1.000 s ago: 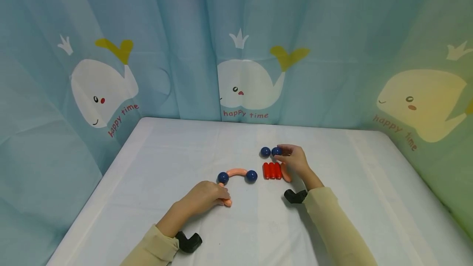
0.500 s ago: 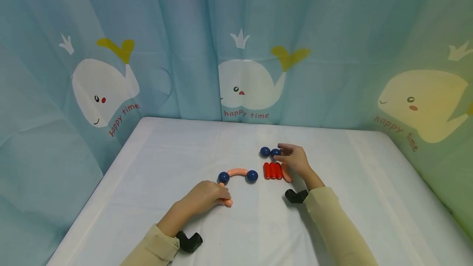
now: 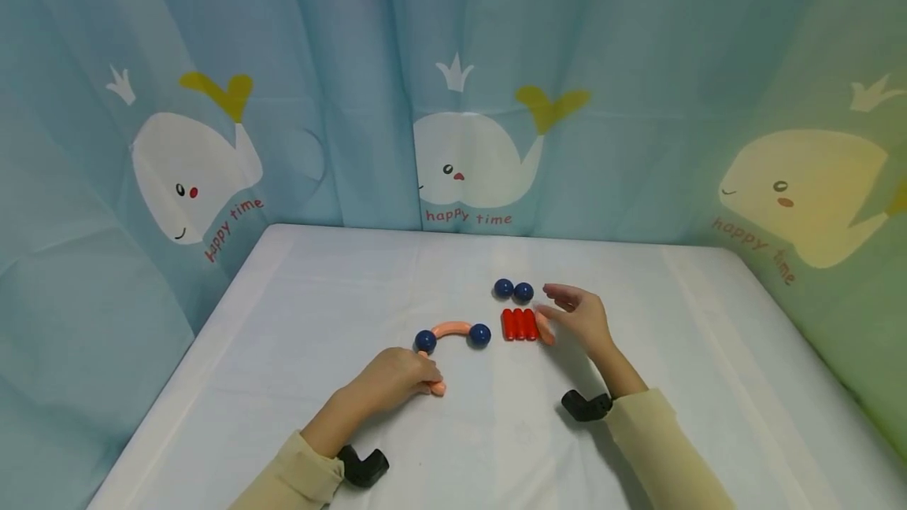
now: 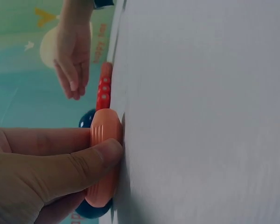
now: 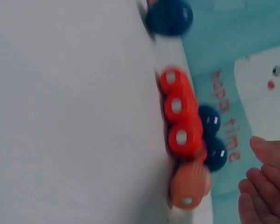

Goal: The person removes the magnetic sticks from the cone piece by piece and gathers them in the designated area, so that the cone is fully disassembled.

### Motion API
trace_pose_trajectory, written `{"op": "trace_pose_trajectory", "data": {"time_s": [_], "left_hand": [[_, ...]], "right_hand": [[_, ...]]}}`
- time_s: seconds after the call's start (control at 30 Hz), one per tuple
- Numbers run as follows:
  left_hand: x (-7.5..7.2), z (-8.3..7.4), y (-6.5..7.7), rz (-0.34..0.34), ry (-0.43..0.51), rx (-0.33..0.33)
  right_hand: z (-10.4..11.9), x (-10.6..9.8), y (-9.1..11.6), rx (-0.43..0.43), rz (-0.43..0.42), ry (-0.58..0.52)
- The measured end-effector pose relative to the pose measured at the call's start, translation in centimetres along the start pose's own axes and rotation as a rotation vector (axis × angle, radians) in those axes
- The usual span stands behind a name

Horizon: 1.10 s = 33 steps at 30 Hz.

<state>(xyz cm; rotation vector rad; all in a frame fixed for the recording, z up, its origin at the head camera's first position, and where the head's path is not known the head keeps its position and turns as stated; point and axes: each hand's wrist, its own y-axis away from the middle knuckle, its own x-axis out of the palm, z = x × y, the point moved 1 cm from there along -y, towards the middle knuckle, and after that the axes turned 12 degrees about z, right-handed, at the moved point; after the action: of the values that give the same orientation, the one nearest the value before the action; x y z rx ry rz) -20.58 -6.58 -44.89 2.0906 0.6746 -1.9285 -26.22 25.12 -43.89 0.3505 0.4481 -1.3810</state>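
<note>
L hand [image 3: 400, 376]: fingers closed in a firm pinch, thumb opposed, w/ coral bar [image 4: 103, 130] btwn them. Coral bar pos.: at surface [image 3: 319, 282] level, far end adj. to L blue ball [image 3: 425, 341]; contact could not be confirmed.

R hand [image 3: 577, 317]: fingers extended, thumb spread well apart from them, 0 parts gripped. Pos.: just R of back blue balls [image 3: 523, 293]. In head view, thumb tip overlapped top of coral curve [image 3: 546, 331]; in R wrist view, hand stood clear of it.

Parts layout:
- Coral arch [image 3: 452, 329]: qty 1, w/ L blue ball and R blue ball [image 3: 479, 336] at its 2 ends.
- Red rods [image 3: 520, 325]: qty 3, laid side by side, R of arch assy.
- Coral curve: qty 1, just beside R-most rod.
- Back blue balls: qty 2, adj. to each other, behind rods.

Each wrist carried 1 blk. unit [image 3: 364, 467]. Bkgd.: blue-green curtain [image 3: 354, 61] w/ whale prints, "happy time" txt.
</note>
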Motion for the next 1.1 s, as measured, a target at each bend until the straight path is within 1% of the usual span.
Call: {"op": "trace_pose_trajectory", "data": {"time_s": [0.13, 0.23, 0.3, 0.43, 0.5, 0.6, 0.73, 0.8, 0.83, 0.9, 1.0, 1.1], "left_hand": [[-0.2, -0.5, -0.1, -0.001, -0.016, -0.006], [-0.2, -0.8, -0.2, -0.003, -0.036, -0.028], [-0.1, -1.1, -0.4, 0.012, -0.077, -0.042], [0.2, -1.8, -1.0, 0.043, -0.141, -0.068], [0.3, -2.1, -1.2, 0.045, -0.157, -0.082], [0.5, -2.4, -1.4, 0.016, -0.181, -0.099], [0.8, -2.7, -1.5, -0.063, -0.185, -0.095], [0.9, -2.9, -1.6, -0.092, -0.174, -0.093], [0.9, -2.9, -1.7, -0.096, -0.162, -0.092], [0.9, -2.9, -1.7, -0.08, -0.134, -0.086], [0.3, -2.4, -1.3, -0.053, -0.035, -0.075], [-0.5, -1.3, -0.7, -0.062, 0.091, -0.08]], "right_hand": [[0.6, 0.7, 1.3, -0.067, 0.03, -0.043], [0.9, 1.5, 2.1, -0.09, 0.038, -0.069], [1.2, 2.2, 2.7, -0.11, 0.054, -0.078], [1.6, 4.0, 4.1, -0.172, 0.147, -0.071], [1.7, 5.0, 4.5, -0.21, 0.197, -0.051], [1.8, 6.3, 4.8, -0.268, 0.241, -0.026], [2.2, 8.0, 5.0, -0.317, 0.288, -0.023], [2.6, 8.7, 5.2, -0.312, 0.303, -0.024], [2.8, 9.0, 5.3, -0.31, 0.308, -0.018], [2.9, 9.5, 5.5, -0.304, 0.314, -0.02], [3.0, 10.1, 5.7, -0.303, 0.317, -0.026], [3.2, 10.5, 5.8, -0.305, 0.322, -0.031]]}}
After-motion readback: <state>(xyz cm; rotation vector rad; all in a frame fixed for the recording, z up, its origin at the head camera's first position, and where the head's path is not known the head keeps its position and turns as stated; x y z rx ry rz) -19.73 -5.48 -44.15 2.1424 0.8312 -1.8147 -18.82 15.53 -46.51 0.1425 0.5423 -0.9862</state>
